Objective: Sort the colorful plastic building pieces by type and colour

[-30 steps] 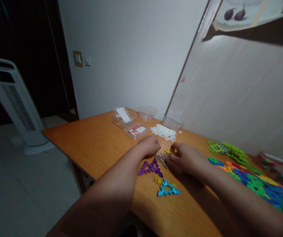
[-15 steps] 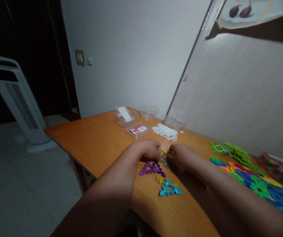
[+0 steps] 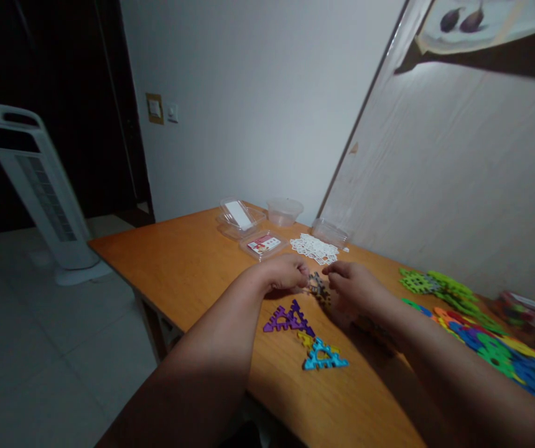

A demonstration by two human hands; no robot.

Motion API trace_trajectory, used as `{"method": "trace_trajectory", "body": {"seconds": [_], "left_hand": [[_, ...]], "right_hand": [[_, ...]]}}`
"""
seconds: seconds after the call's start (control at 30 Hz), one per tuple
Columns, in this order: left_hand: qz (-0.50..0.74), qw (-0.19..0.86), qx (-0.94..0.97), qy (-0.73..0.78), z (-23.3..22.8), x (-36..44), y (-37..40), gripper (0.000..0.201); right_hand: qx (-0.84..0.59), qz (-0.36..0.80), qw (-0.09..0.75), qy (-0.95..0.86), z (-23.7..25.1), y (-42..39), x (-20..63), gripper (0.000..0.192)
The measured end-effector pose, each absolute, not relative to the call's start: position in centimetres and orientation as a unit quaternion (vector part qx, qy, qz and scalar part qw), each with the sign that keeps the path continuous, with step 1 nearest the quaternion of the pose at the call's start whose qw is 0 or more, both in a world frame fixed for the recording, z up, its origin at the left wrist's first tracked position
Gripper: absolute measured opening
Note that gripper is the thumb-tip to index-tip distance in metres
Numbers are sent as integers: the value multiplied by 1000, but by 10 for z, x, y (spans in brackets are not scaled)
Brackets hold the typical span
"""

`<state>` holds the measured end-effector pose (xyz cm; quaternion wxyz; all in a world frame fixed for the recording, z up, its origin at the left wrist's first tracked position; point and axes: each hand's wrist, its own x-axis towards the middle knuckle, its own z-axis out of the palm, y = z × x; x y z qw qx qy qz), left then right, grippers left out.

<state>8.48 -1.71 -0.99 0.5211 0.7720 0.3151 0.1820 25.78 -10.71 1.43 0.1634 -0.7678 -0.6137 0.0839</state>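
A grey notched triangular building piece (image 3: pixel 318 286) is pinched at its left edge by my left hand (image 3: pixel 286 272), whose fingers are curled together. My right hand (image 3: pixel 352 284) hovers just to the right of that piece, fingers extended and apart, holding nothing. Nearer to me lie purple notched triangles (image 3: pixel 282 319), overlapping each other. Beside them, a light-blue triangle (image 3: pixel 322 357) rests partly over a yellow piece (image 3: pixel 305 339). Shadow and my fingers partly hide the grey piece's edges.
Behind my hands are white lattice pieces (image 3: pixel 315 249), a labelled clear lid (image 3: pixel 262 244), clear containers (image 3: pixel 239 218) and a clear bowl (image 3: pixel 285 212). Colourful disc pieces (image 3: pixel 501 351) and lime-green lattice pieces (image 3: pixel 454 292) spread along the right. A white tower fan (image 3: pixel 46 193) stands left of the table (image 3: pixel 155 255).
My right hand has let go of the grey piece and moved slightly right, its fingers straightening. The grey piece has turned, and the yellow bit between my hands no longer shows.
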Motion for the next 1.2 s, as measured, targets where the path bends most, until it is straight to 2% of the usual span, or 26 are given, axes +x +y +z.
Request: {"method": "trace_trajectory", "body": {"seconds": [0.23, 0.43, 0.6, 0.83, 0.93, 1.07, 1.2], "left_hand": [[228, 672, 658, 251, -8, 90, -13, 4], [253, 762, 552, 224, 0, 89, -15, 7], [225, 769, 560, 210, -3, 95, -19, 10], [273, 730, 596, 196, -10, 100, -16, 21], [267, 719, 611, 197, -12, 101, -16, 21], [260, 707, 620, 221, -14, 105, -17, 16], [239, 712, 623, 217, -14, 107, -20, 15]], "right_hand": [[-679, 155, 298, -653, 12, -114, 256, 49], [-622, 239, 368, -649, 30, -124, 254, 28], [-629, 274, 396, -611, 33, -126, 252, 32], [-660, 284, 390, -576, 24, -122, 257, 27], [-662, 204, 384, -611, 20, -120, 256, 35], [-684, 50, 274, -674, 23, -122, 249, 44], [-713, 1, 192, -675, 28, -123, 244, 26]]}}
